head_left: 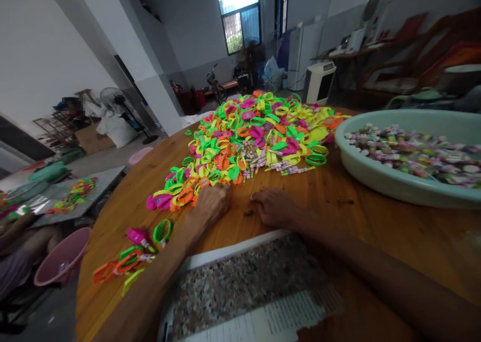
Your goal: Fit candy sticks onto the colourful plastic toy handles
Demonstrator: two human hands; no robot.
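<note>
A big heap of bright plastic wristbands [255, 131] in yellow, green, orange and pink covers the far half of the round wooden table [338, 191]. My left hand [210, 204] rests at the heap's near edge with its fingers curled in a fist, right by orange bands. Whether it holds anything is hidden. My right hand [272, 206] lies on the bare wood beside it, fingers bent under and pressed together. Small striped sticks [285, 167] lie loose just beyond my right hand.
A pale green basin [376, 174] full of small mixed pieces stands at the right. A few loose bands [130, 259] lie near the table's left edge. A speckled board with a printed sheet [248, 292] lies under my forearms. A pink tub [62, 259] sits on the floor at the left.
</note>
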